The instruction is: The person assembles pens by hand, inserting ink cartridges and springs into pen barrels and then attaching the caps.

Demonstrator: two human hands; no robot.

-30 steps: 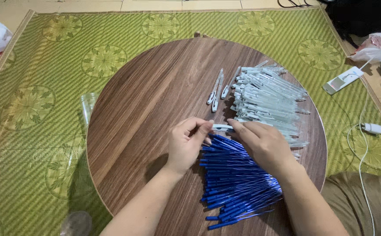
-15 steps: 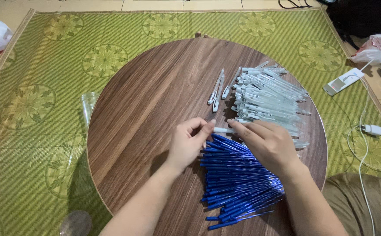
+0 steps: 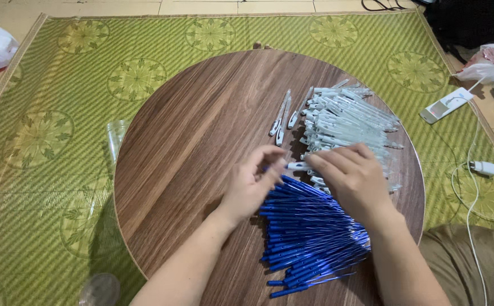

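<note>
Between the two hands, above the blue pile, a single white barrel (image 3: 299,166) lies level, its tip pointing left. The right hand (image 3: 353,177) pinches the barrel's right end between thumb and fingers, palm down, forearm entering from the lower right. The left hand (image 3: 252,184) is curled, fingertips closed on what appears to be a blue refill (image 3: 270,170) at the barrel's left end; the contact is partly hidden. Judged from this, the step in hand is joining refill to barrel; the next move calls for keeping both parts in line and pushing along their length, without bending the thin refill. Just below the hands lies the fanned pile of blue refills (image 3: 309,238); just beyond the right hand lies the heap of white barrels (image 3: 346,122). Three loose white pieces (image 3: 283,116) lie apart to the heap's left. All rest on the round wooden desk (image 3: 201,130), which stands on a green mat (image 3: 60,113).
</note>
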